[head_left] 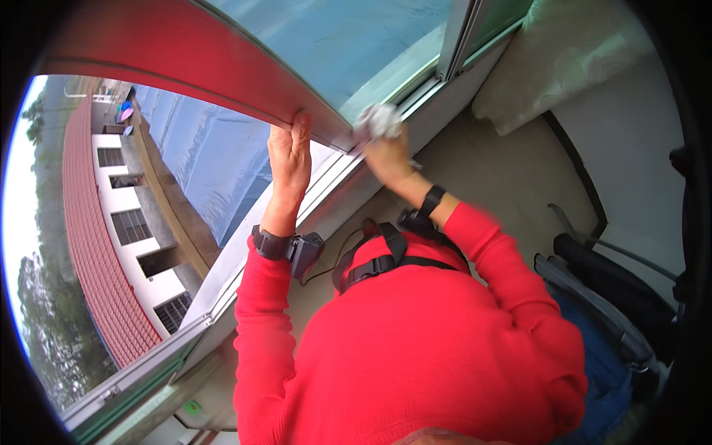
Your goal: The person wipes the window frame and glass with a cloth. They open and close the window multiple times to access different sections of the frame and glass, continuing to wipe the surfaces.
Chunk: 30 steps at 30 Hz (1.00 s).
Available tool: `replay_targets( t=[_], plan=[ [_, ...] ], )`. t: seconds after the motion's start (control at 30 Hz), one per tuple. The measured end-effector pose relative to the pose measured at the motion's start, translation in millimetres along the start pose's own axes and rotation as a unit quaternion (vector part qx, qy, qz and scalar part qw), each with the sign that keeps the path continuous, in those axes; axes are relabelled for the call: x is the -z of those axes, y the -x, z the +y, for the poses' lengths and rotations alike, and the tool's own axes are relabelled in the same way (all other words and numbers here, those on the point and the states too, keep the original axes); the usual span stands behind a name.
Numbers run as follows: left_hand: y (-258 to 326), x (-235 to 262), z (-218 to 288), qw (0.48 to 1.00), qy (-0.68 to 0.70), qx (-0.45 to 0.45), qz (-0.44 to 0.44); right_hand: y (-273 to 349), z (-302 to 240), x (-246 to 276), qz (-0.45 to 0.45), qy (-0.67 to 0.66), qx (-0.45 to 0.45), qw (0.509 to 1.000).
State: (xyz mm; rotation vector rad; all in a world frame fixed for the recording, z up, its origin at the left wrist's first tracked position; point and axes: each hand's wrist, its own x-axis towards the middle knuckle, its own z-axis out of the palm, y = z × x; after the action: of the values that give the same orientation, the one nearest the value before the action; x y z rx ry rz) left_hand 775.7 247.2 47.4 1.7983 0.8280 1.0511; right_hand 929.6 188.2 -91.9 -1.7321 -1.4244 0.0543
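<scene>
My left hand (291, 167) grips the lower edge of a window sash (319, 139), with one digit on the near face and the others behind the frame. Red from my sleeves and top seems to reflect in the sash's glass (170, 37). A crumpled whitish cloth (380, 121) is bunched in my right hand (389, 159), pressed at the sash's lower corner just above the sill track (334, 178). Motion blurs the cloth and that hand, so the fingers are partly smeared. Black straps with small devices circle both wrists.
Outside the window lie a blue sheet covering (193, 148) and a white building with a red tiled roof (100, 245). At right are a pale patterned cushion-like item (564, 59), a metal-framed chair with dark cloth (615, 274) and blue fabric (593, 363).
</scene>
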Motion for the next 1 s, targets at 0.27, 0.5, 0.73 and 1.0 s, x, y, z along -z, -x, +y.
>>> replay_targets(
  t=[0.27,0.5,0.73,1.0],
  plan=[
    [4.1,7.3,-4.4,0.986,-0.13,-0.07,0.075,43.5,-23.6,8.9,-0.038,-0.129,-0.085,0.987],
    [37.2,56.6,-9.7,0.979,-0.156,-0.105,0.074,9.5,45.0,29.1,0.096,-0.018,-0.076,0.992],
    [79.3,108.6,-4.2,0.989,-0.123,-0.066,0.05,11.7,71.6,-28.6,0.137,0.155,-0.047,0.977],
    [116.1,149.2,-5.5,0.992,-0.116,-0.036,0.042,96.4,-146.6,-29.9,-0.108,-0.1,0.119,0.982]
  ],
)
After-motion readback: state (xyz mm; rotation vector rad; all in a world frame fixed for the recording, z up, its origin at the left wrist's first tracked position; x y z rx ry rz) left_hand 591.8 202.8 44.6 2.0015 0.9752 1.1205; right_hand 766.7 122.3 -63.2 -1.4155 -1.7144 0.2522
